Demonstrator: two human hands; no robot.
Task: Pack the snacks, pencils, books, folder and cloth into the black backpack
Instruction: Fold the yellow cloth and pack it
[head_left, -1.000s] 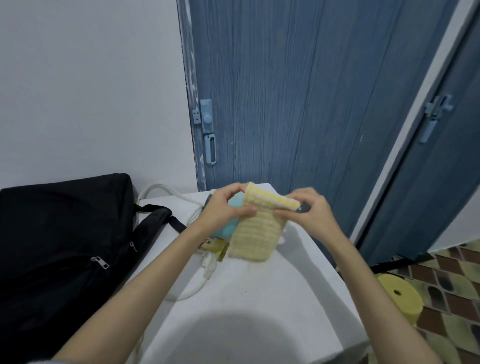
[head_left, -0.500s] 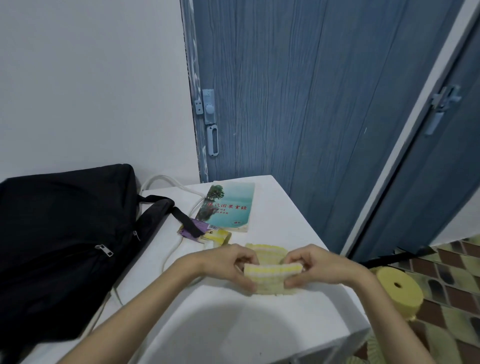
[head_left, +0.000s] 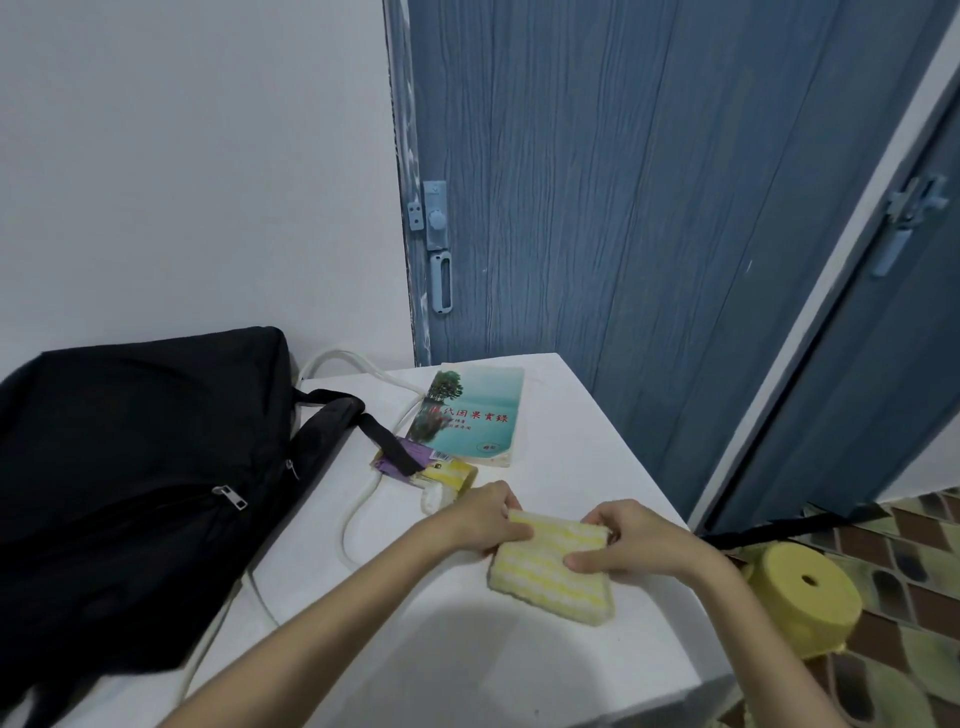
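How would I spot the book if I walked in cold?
Find the white table below the blue door. At its far edge, right of the black backpack, lies the book. It alone is flat with a teal cover, a tree picture and red characters.

Both my forearms reach forward, bare, converging toward each other. My left hand (head_left: 480, 517) has fingers curled, pinching the cloth (head_left: 553, 569) at its left end. My right hand (head_left: 631, 540) grips the cloth's right end, thumb on top, fingers curled over the far edge.
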